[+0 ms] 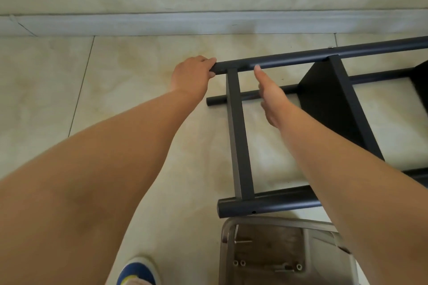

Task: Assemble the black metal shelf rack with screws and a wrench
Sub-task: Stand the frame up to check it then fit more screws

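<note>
Nearest the lens, a clear tray (266, 250) of screws (243, 241) sits below the rack (238, 136), probably kept within reach for fastening. Lying on its side on the floor (139, 99), the rack exposes its joints. Left hand (192, 74) wraps its fingers (212, 62) round the top tube's end, likely steadying it. Right hand (271, 95) reaches with straight, pressed-together fingers, 1 fingertip touching that tube.

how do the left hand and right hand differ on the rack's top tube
The left hand curls round the end of the top tube, gripping it. The right hand is flat with straight fingers, only its fingertip reaching the tube, further along past the crossbar. Both are bare and meet the same tube.
</note>
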